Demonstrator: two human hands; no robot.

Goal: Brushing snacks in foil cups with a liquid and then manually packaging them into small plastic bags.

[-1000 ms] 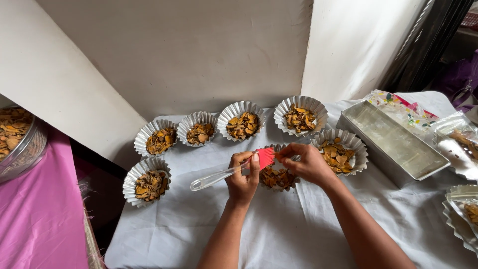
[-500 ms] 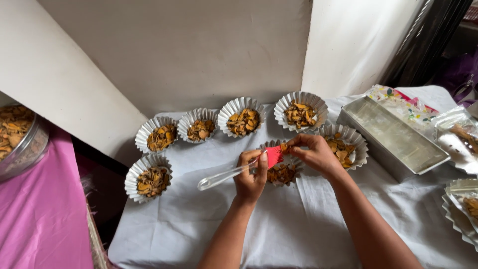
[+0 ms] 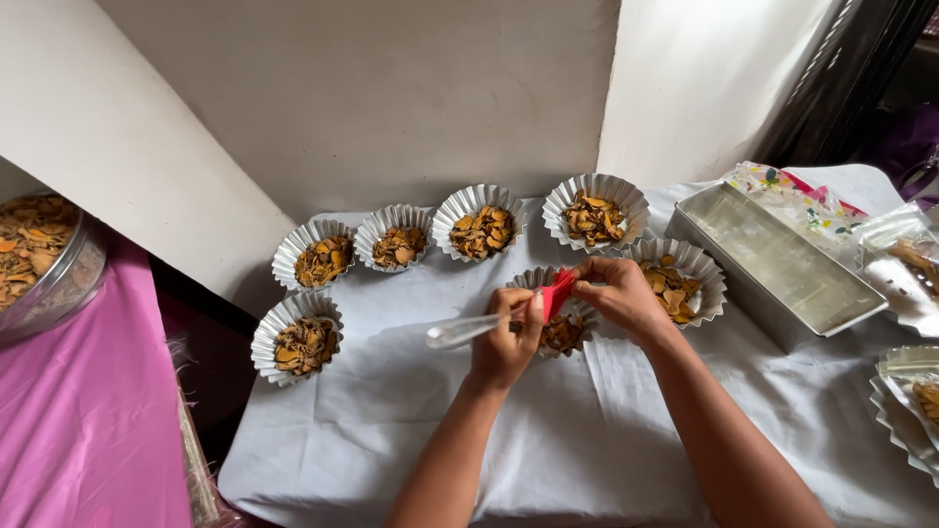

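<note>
My left hand (image 3: 504,342) grips a spatula with a clear handle (image 3: 462,330) and a red head (image 3: 557,292). My right hand (image 3: 616,293) pinches the red head from the right. Both hands hover over a fluted foil cup (image 3: 565,330) filled with orange-brown chips, which they partly hide. Several more filled foil cups stand around it: one at the near left (image 3: 296,337), a row at the back (image 3: 479,223), and one just right of my hands (image 3: 680,284).
A rectangular metal loaf tin (image 3: 782,264) lies at the right on the white cloth (image 3: 391,430), with clear wrappers (image 3: 905,264) and more foil cups (image 3: 910,406) beyond. A large bowl of chips (image 3: 39,259) rests on a pink cloth at the left.
Both hands have stayed over the middle cup. The spatula handle has tilted a little, and my right hand's fingers have closed onto the red head.
</note>
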